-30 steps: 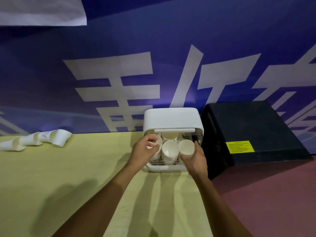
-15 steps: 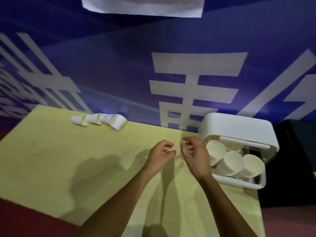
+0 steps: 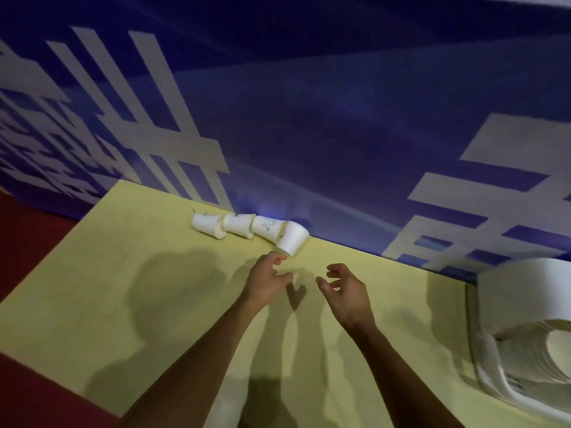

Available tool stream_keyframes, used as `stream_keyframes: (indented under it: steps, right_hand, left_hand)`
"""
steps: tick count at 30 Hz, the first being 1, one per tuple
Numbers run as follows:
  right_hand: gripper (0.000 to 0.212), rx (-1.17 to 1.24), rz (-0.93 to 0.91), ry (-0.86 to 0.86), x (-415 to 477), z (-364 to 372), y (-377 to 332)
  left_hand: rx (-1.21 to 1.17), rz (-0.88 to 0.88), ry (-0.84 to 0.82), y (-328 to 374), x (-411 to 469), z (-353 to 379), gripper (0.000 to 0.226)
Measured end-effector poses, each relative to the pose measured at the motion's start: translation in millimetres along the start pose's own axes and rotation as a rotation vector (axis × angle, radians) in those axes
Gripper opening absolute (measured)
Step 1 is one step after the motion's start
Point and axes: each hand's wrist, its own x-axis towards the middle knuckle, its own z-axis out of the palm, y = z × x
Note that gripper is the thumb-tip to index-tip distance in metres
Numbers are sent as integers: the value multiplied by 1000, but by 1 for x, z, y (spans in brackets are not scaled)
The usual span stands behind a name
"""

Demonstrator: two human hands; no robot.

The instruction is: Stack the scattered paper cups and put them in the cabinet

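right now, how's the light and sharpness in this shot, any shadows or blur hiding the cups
Head view: dim overall. The left hand, the right hand and the arms cast dark shadows on the yellow table, which stop short of the paper cups. The cups are fairly sharp. The white cabinet at the right edge is smeared and cut off. The wide angle slants the banner.

Paper cups (image 3: 250, 230): four, white, lying on their sides in a close row at the far edge of the bench (image 3: 123, 288) (faint print on some).
Cabinet (image 3: 525, 291): white, rounded, far right, partly out of frame; contents blurred.
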Motion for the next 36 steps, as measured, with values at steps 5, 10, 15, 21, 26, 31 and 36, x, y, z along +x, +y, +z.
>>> stream_keyframes:
  steps: [5, 10, 15, 21, 26, 31, 36]
  right_hand:
    - [48, -17, 111, -22, 48, 42, -11]
    - [73, 32, 248, -107, 91, 79, -11]
    - [77, 63, 331, -28, 119, 101, -19]
    - [72, 159, 376, -60, 132, 111, -14]
    - [77, 253, 359, -48, 113, 76, -3]
    - [64, 377, 275, 53, 70, 15, 9]
    - [64, 479, 223, 145, 22, -40, 16]
  left_hand:
    - [120, 51, 84, -27, 65, -24, 58]
    - [247, 239, 104, -29, 114, -27, 78]
    - [356, 244, 42, -39, 142, -15, 81]
    - [472, 280, 107, -40, 144, -8, 69]
    - [485, 283, 118, -32, 124, -6, 63]
    - [307, 263, 100, -1, 85, 3, 69]
    - [114, 283, 89, 49, 37, 31, 68]
